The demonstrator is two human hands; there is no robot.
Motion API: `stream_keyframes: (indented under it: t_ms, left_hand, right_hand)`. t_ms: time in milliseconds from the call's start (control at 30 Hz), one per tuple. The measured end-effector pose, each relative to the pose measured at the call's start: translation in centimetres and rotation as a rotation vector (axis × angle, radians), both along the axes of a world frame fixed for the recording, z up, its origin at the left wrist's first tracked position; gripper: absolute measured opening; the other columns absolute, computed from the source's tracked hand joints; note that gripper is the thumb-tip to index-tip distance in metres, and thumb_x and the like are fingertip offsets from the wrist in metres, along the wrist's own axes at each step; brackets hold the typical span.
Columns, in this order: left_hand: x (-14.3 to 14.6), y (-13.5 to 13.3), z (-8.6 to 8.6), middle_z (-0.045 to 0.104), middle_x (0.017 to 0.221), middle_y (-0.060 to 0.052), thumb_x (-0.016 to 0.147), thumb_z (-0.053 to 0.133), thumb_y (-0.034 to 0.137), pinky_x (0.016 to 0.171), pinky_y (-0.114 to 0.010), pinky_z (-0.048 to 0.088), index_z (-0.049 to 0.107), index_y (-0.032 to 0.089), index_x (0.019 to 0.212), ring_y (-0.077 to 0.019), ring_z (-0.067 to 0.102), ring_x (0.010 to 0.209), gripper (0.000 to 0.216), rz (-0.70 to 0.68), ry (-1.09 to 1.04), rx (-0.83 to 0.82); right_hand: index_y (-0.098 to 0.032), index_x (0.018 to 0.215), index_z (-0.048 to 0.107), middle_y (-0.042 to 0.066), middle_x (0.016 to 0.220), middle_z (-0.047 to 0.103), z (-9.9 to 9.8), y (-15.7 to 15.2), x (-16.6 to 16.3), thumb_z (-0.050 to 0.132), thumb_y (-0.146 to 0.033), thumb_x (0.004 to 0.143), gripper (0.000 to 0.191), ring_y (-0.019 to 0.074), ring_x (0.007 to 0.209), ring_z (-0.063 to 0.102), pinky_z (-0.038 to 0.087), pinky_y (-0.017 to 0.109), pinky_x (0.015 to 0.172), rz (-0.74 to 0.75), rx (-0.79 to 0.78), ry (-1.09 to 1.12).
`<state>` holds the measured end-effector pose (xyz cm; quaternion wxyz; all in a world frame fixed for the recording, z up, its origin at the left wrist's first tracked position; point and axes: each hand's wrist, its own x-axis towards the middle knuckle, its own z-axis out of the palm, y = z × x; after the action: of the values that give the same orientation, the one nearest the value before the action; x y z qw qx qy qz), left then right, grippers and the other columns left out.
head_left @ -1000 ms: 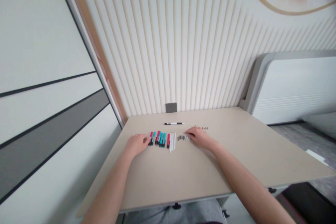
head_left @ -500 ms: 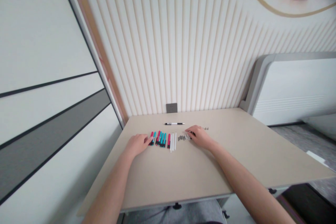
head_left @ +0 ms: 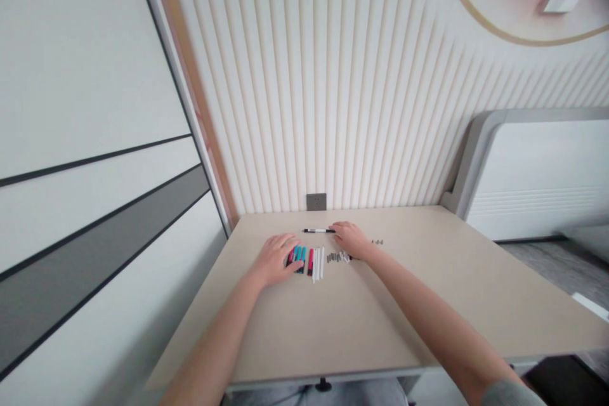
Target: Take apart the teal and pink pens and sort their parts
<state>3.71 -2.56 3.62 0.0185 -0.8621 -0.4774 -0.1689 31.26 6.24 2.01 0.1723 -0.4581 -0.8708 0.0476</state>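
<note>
My left hand [head_left: 276, 259] lies over the left part of a row of pink and teal pen barrels [head_left: 299, 252] with black ends. Its fingers and thumb are spread, and it covers several barrels. Just right of it are one pink barrel [head_left: 311, 261] and several thin white refills [head_left: 318, 263]. My right hand [head_left: 351, 240] reaches to the back, its fingertips closed around the right end of a black and white pen [head_left: 318, 230]. In front of that hand lie small grey springs or metal pieces [head_left: 337, 257], partly hidden by it.
A few tiny metal parts [head_left: 377, 242] lie to the right of my right hand. The beige table [head_left: 342, 323] meets a ribbed wall with a dark socket [head_left: 316, 202]. A white cabinet [head_left: 95, 254] stands along the left, and a pale headboard [head_left: 542, 171] to the right.
My left hand has moved right from the row's left end, onto the barrels. My right hand has gone back from the small metal pieces to the pen. The view has shifted slightly.
</note>
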Motion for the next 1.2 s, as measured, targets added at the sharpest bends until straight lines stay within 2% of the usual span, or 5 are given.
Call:
stream_keyframes:
  t_ms: [233,500,733,1000,1200]
  left_hand:
    - [1.0,0.9,-0.4,0.031,0.153,-0.009,0.076,0.05,0.076,0.113,-0.06,0.009,0.033,0.038,0.145,-0.0334,0.029,0.138,0.08,-0.068,0.152,-0.2]
    - [1.8,0.4,-0.4,0.038,0.147,-0.008,0.086,0.042,0.069,0.111,-0.053,0.019,0.034,0.039,0.144,-0.0303,0.034,0.135,0.066,-0.072,0.147,-0.192]
    - [1.8,-0.2,-0.6,0.042,0.144,-0.008,0.091,0.037,0.063,0.109,-0.044,0.026,0.038,0.032,0.143,-0.0278,0.037,0.132,0.06,-0.113,0.131,-0.137]
    - [1.9,-1.0,-1.4,0.043,0.144,-0.009,0.095,0.036,0.053,0.11,-0.044,0.027,0.038,0.025,0.143,-0.0265,0.038,0.132,0.055,-0.093,0.12,-0.108]
    - [1.9,-1.0,-1.1,0.042,0.146,-0.009,0.096,0.033,0.054,0.111,-0.042,0.025,0.039,0.023,0.141,-0.0249,0.038,0.133,0.056,-0.027,0.129,-0.122]
  right_hand:
    - [-0.018,0.119,0.064,0.013,0.121,0.063,0.2,2.5,-2.1,0.051,-0.02,0.09,0.031,0.0232,0.114,0.057,0.04,0.032,0.097,-0.015,-0.031,-0.083]
    - [-0.019,0.099,0.072,0.012,0.103,0.068,-0.4,2.9,-2.0,0.051,-0.018,0.09,0.023,0.0233,0.102,0.062,0.044,0.03,0.087,-0.039,-0.071,-0.117]
    - [-0.019,0.104,0.071,0.011,0.106,0.068,0.8,1.4,-0.7,0.046,-0.017,0.092,0.028,0.0213,0.102,0.061,0.043,0.028,0.089,-0.06,-0.024,-0.06]
    - [-0.02,0.107,0.067,0.007,0.102,0.066,0.6,-2.6,3.5,0.043,-0.026,0.095,0.027,0.0193,0.096,0.06,0.045,0.03,0.087,-0.087,0.108,0.36]
    - [-0.02,0.104,0.065,0.008,0.1,0.067,-0.6,-2.4,6.5,0.043,-0.032,0.093,0.028,0.0205,0.091,0.061,0.047,0.033,0.084,-0.181,0.158,0.548]
